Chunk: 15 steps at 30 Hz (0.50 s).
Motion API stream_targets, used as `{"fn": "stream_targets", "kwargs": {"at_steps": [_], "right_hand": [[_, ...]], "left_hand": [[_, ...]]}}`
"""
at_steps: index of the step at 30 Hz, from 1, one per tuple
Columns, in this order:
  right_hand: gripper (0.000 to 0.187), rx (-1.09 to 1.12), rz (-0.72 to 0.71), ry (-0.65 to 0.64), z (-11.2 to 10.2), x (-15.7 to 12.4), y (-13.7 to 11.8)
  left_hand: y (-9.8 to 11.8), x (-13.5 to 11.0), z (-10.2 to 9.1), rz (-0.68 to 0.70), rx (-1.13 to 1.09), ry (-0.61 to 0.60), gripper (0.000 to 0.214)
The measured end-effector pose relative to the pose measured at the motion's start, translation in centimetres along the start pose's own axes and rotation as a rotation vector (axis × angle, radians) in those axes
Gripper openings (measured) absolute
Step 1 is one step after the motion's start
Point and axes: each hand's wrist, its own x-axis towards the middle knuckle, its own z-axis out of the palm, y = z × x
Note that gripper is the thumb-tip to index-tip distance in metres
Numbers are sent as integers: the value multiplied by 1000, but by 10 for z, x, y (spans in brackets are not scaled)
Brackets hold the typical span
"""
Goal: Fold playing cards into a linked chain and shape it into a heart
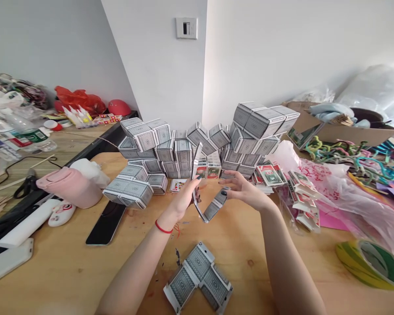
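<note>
Above the middle of the table, my left hand [184, 199] grips a strip of folded playing cards [214, 206] with grey patterned backs, thumb on the near side. The strip is bent into a V, one side standing up. At its right end, the thumb of my right hand [246, 192] presses on the card while the other fingers are raised and curved. Nearer me lies a flat piece of joined cards [198, 267]. Behind my hands, box-like card blocks are stacked in a left pile [142, 140], a middle group [203, 138] and a right pile [256, 127].
Red-and-green card boxes [269, 174] sit by the right pile, with opened boxes [304, 199] beside a pink-printed plastic bag [341, 188]. A tape roll [371, 264] lies at right. Left are a black phone [107, 223], a pink pouch [74, 186] and a white mouse [62, 213].
</note>
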Motion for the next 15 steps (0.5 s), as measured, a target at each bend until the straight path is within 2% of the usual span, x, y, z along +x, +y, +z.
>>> {"fn": "stream_targets", "kwargs": {"at_steps": [3, 7, 11, 15], "right_hand": [[54, 202, 16, 70, 9, 9, 8], [50, 362, 68, 2, 26, 10, 25], [57, 324, 112, -37, 36, -2, 44], [59, 95, 114, 17, 32, -13, 63]], "left_hand": [[-6, -1, -2, -105, -164, 0, 34], [-20, -8, -7, -79, -268, 47, 34], [-39, -18, -14, -42, -148, 111, 32], [-58, -22, -26, 82, 139, 186, 27]]}}
